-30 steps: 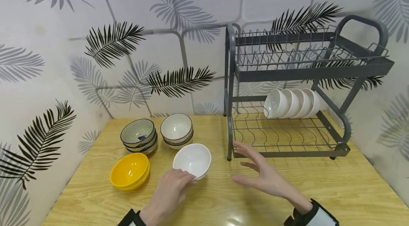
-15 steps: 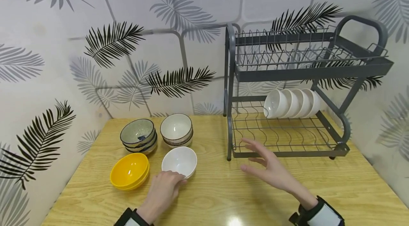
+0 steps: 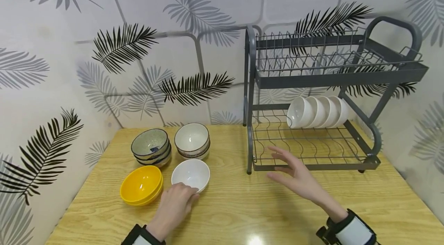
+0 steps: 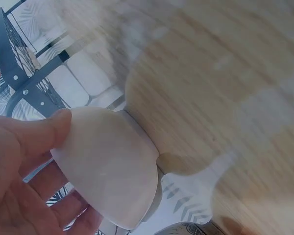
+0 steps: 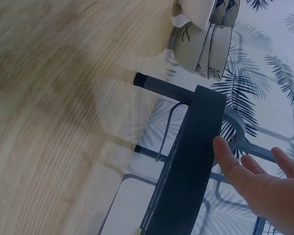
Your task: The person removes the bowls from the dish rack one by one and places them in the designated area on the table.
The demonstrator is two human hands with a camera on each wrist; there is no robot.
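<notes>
A: Start with the held item. Location and grip?

B: The white bowl [image 3: 190, 172] is over the left part of the table [image 3: 236, 214], hollow side up, just right of the yellow bowls [image 3: 140, 186]. Left hand [image 3: 175, 202] pinches its near rim; the left wrist view puts the thumb against the outer wall, fingers passing behind the edge. Whether the foot touches wood: cannot tell.

A: Why the rim?

B: Judgement: it is the thinnest part, so one hand can clamp it without spanning the whole bowl.

A: Other hand?

B: Right hand [image 3: 301, 181]: fingers spread, thumb well apart, gripping nothing. In the head view it overlaps the front rail of the dish rack [image 3: 333, 80]; no contact evident.

A: Stacks nearby?

B: Yellow bowls nested, mouths up. Behind them, blue-patterned bowls [image 3: 149, 145]; to the right of those, brown-rimmed bowls [image 3: 191, 137]. Each kind has its own pile, presumably because like shapes nest closely and save room.

A: On the rack?

B: Four white bowls [image 3: 317, 112] on edge in the lower tier, mouths leftward. The wavy wires probably keep them from rolling.
</notes>
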